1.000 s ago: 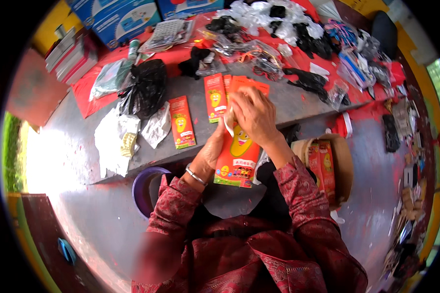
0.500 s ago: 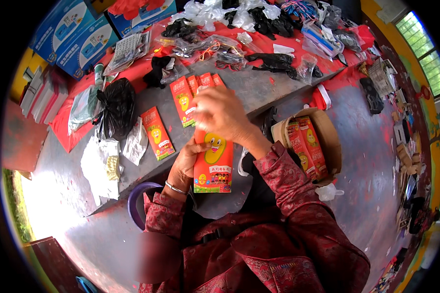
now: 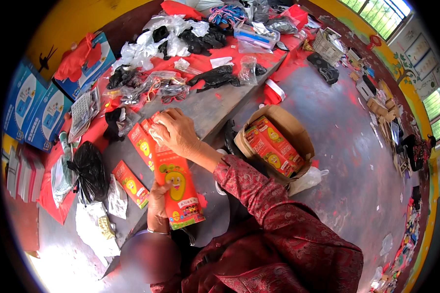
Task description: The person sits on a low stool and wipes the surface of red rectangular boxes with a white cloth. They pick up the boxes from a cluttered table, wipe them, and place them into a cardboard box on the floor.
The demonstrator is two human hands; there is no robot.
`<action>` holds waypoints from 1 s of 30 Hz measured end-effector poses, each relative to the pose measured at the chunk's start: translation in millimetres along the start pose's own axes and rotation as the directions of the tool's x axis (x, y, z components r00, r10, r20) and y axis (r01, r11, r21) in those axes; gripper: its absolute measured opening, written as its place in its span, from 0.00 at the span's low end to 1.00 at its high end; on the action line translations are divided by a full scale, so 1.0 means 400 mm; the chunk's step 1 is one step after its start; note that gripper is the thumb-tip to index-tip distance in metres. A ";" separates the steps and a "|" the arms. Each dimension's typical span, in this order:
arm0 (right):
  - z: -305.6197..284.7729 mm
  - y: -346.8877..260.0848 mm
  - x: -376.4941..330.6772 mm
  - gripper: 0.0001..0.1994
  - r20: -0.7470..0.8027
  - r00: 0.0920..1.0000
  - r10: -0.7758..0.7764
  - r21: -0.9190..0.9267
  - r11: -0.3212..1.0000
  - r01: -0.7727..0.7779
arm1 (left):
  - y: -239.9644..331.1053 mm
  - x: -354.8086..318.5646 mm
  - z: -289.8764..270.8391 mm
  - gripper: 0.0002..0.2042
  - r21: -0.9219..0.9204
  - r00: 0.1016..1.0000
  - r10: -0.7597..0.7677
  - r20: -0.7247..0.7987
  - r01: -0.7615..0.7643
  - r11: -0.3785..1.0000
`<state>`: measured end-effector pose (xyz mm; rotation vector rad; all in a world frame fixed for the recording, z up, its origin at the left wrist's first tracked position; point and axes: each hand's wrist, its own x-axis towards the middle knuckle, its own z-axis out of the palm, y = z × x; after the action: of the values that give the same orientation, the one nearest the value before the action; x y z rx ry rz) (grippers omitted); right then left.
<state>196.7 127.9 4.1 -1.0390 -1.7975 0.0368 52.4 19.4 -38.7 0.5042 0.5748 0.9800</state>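
Observation:
In my left hand (image 3: 157, 201) is the lower left edge of a red paper packet (image 3: 178, 195) printed with a yellow cartoon mango. The thumb lies over its front. My right hand (image 3: 175, 131) is closed at the packet's upper end, fingers bent and pressed together; they hide that end. Just beyond, partly covered by the hand and packet, several like packets (image 3: 143, 141) overlap on the grey tabletop (image 3: 208, 110). A single mango packet (image 3: 131, 183) lies apart to the left.
At my right stands an open cardboard box (image 3: 304, 139) holding more red packets (image 3: 274, 146). A tied black plastic bag (image 3: 90, 171) and crumpled white paper (image 3: 117, 198) lie left. Plastic bags (image 3: 176, 34) heap at the back. Blue boxes (image 3: 39, 115) stand far left.
My view has turned to the right, so the table appears shifted left. The held packet now tilts, and my right hand has come down onto its upper end.

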 end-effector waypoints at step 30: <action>-0.053 -0.038 -0.152 0.08 0.666 0.709 0.231 0.355 0.738 -0.574 | 0.186 0.013 -0.185 0.22 -0.065 0.738 0.556 -0.383 -0.622 0.781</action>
<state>210.1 69.3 -24.0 -1.0503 -1.8480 1.2271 -39.7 68.7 -47.9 0.3442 0.6373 1.7513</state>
